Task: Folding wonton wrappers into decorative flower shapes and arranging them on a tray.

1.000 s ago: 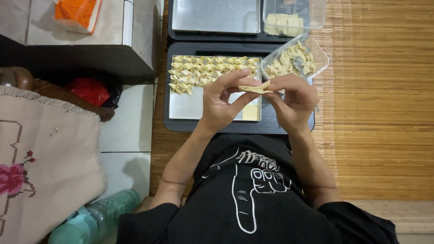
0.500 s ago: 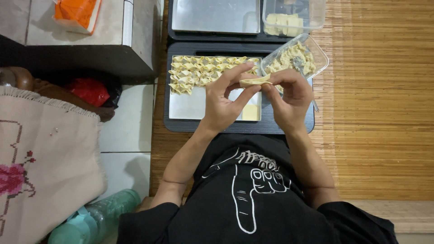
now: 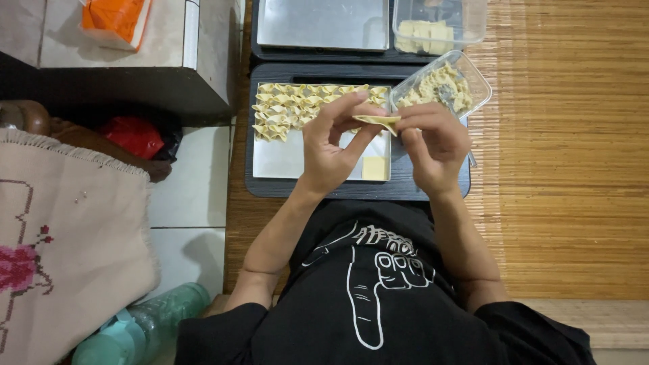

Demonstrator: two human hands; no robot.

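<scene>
Pale-yellow wrapper [image 3: 377,121] is being pinched between both hands above the black tray [image 3: 260,186]; left hand [image 3: 331,145] and right hand [image 3: 433,142] grips clamped on it, folding its edges. Finished dumplings [image 3: 297,108] are lining up far-left; filling tub [image 3: 443,84] sitting far-right, within reach.

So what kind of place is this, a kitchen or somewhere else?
Probably a home floor used for food prep: a woven bamboo mat, a black tray with rows of folded dumplings, and a clear tub of filling beside tiled flooring.
</scene>
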